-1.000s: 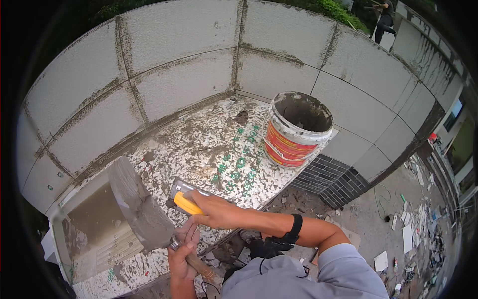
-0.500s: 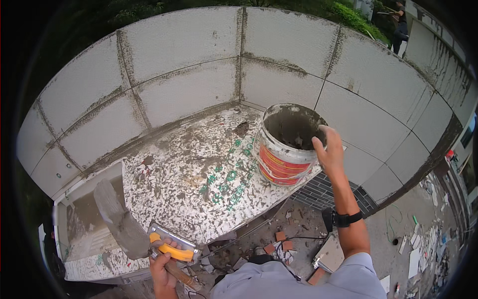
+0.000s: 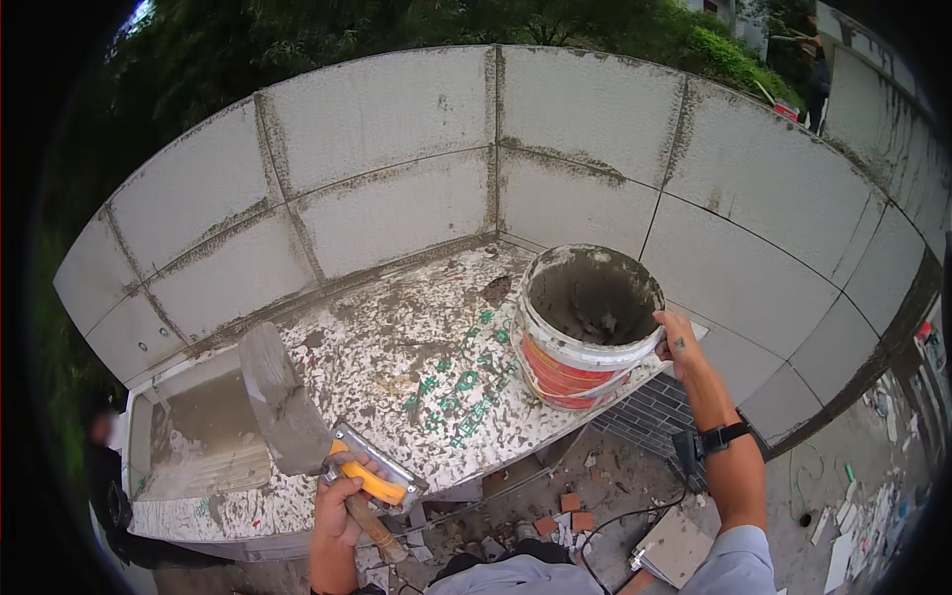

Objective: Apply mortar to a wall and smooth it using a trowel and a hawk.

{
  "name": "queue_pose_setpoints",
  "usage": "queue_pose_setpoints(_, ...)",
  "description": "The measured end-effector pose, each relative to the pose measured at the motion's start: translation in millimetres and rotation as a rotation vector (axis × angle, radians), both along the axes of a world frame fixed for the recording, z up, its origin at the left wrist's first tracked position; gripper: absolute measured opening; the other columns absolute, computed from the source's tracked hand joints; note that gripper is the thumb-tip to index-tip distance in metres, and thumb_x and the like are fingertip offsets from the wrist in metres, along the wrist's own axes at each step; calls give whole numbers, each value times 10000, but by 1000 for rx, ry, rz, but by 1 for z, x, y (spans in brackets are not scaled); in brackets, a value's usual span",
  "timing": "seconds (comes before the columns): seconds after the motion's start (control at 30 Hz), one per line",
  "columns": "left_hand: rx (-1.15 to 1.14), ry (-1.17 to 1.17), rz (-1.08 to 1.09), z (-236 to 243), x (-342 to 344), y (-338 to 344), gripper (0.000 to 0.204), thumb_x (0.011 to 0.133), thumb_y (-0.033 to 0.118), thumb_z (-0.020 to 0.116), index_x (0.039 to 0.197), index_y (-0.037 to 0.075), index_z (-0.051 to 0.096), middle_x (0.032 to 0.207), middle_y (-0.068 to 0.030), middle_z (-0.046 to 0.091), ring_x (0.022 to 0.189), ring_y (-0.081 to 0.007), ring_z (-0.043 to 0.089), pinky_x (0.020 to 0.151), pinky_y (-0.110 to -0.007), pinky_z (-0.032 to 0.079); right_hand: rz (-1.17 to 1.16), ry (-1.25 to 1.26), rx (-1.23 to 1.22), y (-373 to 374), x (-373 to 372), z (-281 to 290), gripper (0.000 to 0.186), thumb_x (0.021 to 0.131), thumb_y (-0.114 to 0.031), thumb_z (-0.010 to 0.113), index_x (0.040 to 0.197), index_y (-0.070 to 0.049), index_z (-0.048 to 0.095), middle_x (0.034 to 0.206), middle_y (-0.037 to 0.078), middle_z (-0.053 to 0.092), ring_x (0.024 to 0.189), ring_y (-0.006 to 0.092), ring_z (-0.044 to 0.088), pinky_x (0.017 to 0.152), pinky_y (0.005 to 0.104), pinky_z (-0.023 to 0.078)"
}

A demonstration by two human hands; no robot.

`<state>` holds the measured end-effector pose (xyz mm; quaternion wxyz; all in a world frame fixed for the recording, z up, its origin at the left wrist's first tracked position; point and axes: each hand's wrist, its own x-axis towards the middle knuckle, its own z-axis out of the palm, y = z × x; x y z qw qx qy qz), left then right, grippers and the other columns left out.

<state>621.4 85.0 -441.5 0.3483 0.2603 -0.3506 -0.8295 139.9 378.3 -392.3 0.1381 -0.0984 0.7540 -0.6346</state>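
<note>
My left hand (image 3: 340, 508) is closed around a yellow-handled plastering trowel (image 3: 371, 478) with a metal plate, together with a wooden-handled trowel (image 3: 296, 428) whose long grey blade is caked with mortar. Both tools hang over the front edge of the mottled white worktop (image 3: 397, 377). A white bucket (image 3: 565, 372) with a red label stands at the worktop's right end, its inside coated with wet grey mortar. My right hand (image 3: 678, 342) grips the bucket's right rim, fingers bent over the edge.
A sink basin (image 3: 203, 436) with murky water is set in the worktop's left end. Pale tiled walls (image 3: 397, 109) with mortar-smeared joints enclose the back. Tile pieces (image 3: 570, 511) and rubble lie on the floor. A person in dark clothing (image 3: 104, 486) is at the far left, another (image 3: 819, 84) far right.
My right hand has closed on the bucket's rim, from hovering open beside it. The view has tilted up, so the scene sits lower. My left hand still holds both trowels.
</note>
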Motion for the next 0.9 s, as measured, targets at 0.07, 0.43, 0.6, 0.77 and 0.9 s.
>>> queue_pose_setpoints(0.07,37,27,-98,0,-3,-1,404,751,-85,557,1148,-23,518,1093,-187,617,1032,-340,629,918,-514,530,-65,-27,38,6,39,7,356,859,-345,564,1007,-21,557,639,23,495,443,121,500,413,267,382)
queue_pose_setpoints(0.43,10,3,-532,-19,-44,2,461,698,-76,621,1154,-47,559,1092,-191,629,1047,-335,629,966,-496,495,-621,242,486,174,253,83,571,774,-320,602,1197,62,566,770,74,565,458,119,458,431,258,367)
queue_pose_setpoints(0.6,33,-69,-758,-36,-80,23,459,705,-71,612,1155,-15,545,1152,-175,604,1078,-330,615,980,-509,488,-662,-56,844,251,304,39,585,731,-286,659,1199,59,591,711,97,611,461,130,496,425,290,386)
queue_pose_setpoints(0.77,7,-80,-819,-40,-93,56,427,708,-52,615,1126,3,544,1156,-164,588,1077,-331,613,984,-522,482,-834,-258,815,396,383,-57,415,752,-284,663,970,69,655,575,57,553,439,132,504,412,305,377)
queue_pose_setpoints(0.9,16,-106,-935,-46,-120,106,421,698,-59,598,1109,16,546,1150,-164,587,1065,-334,613,981,-532,479,-1063,-415,656,432,448,-117,261,804,-277,624,770,-18,614,538,27,518,396,132,486,383,288,351)
